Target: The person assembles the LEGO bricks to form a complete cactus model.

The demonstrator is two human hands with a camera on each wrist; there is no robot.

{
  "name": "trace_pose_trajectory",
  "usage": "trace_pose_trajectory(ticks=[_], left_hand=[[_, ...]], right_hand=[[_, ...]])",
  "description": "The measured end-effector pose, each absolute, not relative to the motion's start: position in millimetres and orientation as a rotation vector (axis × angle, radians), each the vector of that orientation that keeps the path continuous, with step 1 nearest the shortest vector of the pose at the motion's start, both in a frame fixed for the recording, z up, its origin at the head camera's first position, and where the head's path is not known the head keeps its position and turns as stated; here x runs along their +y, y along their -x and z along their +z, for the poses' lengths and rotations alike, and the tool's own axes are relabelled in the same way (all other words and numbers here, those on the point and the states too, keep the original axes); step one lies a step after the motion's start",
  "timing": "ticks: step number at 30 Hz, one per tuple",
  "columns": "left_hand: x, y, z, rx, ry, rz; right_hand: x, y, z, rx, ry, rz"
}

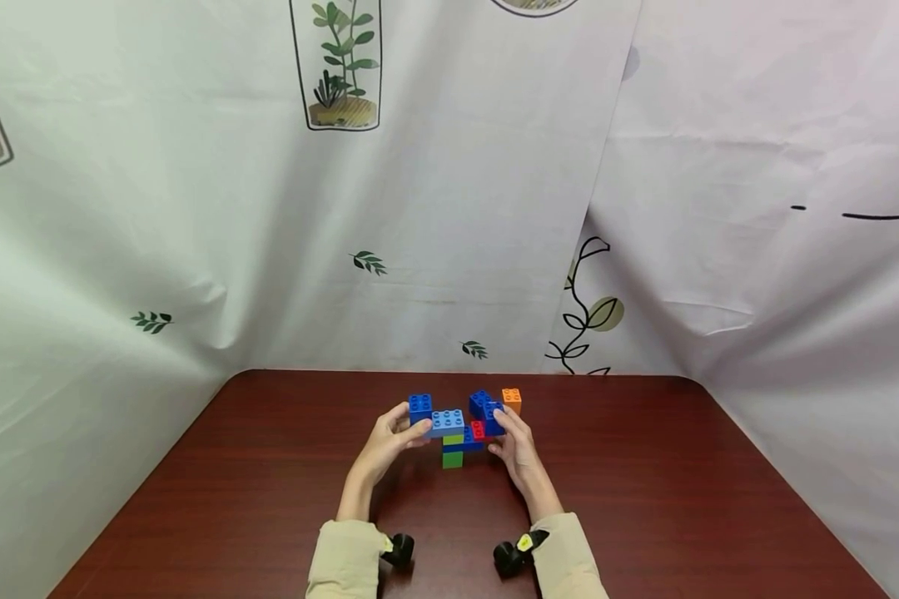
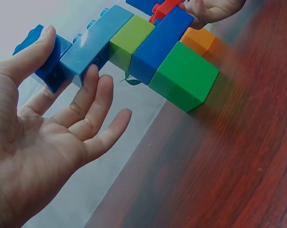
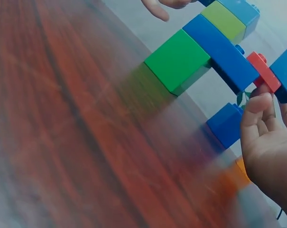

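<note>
A stepped stack of toy building bricks stands upright between the hands. Its green brick (image 2: 183,78) is at the bottom, with a long blue brick (image 3: 219,52), a lime brick (image 2: 132,42) and a light blue brick (image 1: 448,423) above. My left hand (image 1: 384,445) grips the dark blue brick (image 1: 420,405) at the stack's upper left, thumb on its near side and fingertips under the light blue one. On the right, a red brick (image 3: 263,71) sits on the long blue brick. My right hand (image 1: 520,453) holds another dark blue brick (image 1: 493,418) at the red one, fingers beneath.
Behind the right hand, a loose blue brick (image 3: 225,124) and an orange brick (image 1: 511,399) rest on the dark red wooden table (image 1: 232,491). A printed white cloth (image 1: 449,208) hangs past the table's far edge. Each sleeved wrist carries a small black camera.
</note>
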State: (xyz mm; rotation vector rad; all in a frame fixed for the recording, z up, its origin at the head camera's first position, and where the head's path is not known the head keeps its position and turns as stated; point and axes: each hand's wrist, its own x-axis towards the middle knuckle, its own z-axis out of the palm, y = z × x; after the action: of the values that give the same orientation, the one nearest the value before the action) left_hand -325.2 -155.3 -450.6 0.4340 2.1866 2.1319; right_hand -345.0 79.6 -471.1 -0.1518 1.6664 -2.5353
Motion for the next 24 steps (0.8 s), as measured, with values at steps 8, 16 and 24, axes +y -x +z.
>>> trace_pose_trajectory(ticks=[8, 16, 24], left_hand=[[-154.5, 324.7, -449.8, 2.188, -0.419, 2.135], [-154.6, 326.2, -450.5, 2.15, -0.427, 2.162], [-154.7, 326.8, -451.0, 2.168, -0.421, 2.147]], right_hand=[[85.2, 344.8, -475.3, 1.704, 0.237, -2.534], [88.3, 349.3, -480.5, 1.81, 0.186, -2.565], [87.4, 355.7, -486.1, 1.898, -0.06, -2.701]])
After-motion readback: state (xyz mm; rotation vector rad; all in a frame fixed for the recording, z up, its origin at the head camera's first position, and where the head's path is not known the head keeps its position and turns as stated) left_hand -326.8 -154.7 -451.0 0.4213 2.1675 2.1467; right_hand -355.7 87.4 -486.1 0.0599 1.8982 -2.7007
